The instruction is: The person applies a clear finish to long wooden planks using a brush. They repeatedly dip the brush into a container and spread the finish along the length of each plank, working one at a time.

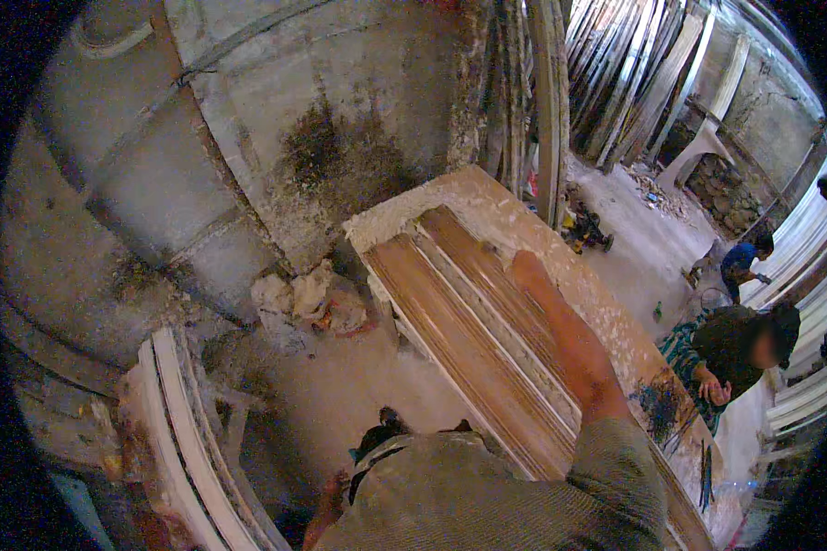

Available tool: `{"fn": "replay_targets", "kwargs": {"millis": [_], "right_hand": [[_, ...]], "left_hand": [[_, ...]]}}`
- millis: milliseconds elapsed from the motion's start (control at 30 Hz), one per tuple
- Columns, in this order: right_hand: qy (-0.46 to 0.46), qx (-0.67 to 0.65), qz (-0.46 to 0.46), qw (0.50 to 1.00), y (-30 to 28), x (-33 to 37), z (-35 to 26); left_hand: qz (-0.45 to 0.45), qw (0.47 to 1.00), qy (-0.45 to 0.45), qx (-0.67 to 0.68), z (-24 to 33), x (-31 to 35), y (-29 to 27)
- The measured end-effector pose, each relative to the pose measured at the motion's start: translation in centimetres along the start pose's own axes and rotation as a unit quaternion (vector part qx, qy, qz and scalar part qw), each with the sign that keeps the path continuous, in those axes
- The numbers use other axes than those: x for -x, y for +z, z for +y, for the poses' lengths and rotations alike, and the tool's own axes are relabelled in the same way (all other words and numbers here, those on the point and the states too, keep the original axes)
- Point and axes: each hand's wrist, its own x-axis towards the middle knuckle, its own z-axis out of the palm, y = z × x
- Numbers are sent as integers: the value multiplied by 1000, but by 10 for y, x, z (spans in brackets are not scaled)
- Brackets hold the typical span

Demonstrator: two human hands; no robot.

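My right arm stretches forward over a plaster-spattered workbench [597,289]. At its end, my right hand [529,271] is at the right edge of a long brown profiled mould [473,253], near its far end. The fingers are hidden from here, so what they hold, if anything, cannot be made out. Parallel to that mould lies a second brown profiled mould [450,344], with a pale, rough strip between the two. My left hand [331,500] hangs low beside my body, mostly hidden by my shirt; its fingers do not show clearly.
Curved white mouldings [184,441] stand at the lower left. Pale lumps [312,294] lie by the stained wall. Dark scraps [662,404] are on the bench's right side, close to a co-worker [740,354]. Another person [740,266] works farther back. Long strips [634,73] lean behind.
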Motion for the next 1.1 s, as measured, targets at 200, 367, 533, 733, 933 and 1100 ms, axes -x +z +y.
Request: {"fn": "replay_targets", "kwargs": {"millis": [200,367,533,733,933,1100], "right_hand": [[17,-133,109,985,40,-67,-42],[27,60,-15,998,81,-115,-48],[44,-97,106,989,89,-149,-63],[66,198,-117,971,114,-137,-12],[77,106,-5,991,95,-35,106],[217,114,-224,943,47,35,102]], "left_hand": [[9,996,68,-50,128,-105,-20],[-55,994,96,17,219,-174,-22],[-35,992,43,-112,254,-187,-12],[-94,969,-35,-226,290,-199,-1],[-123,943,-20,-309,358,-267,14],[-172,917,36,-358,425,-338,65]]}}
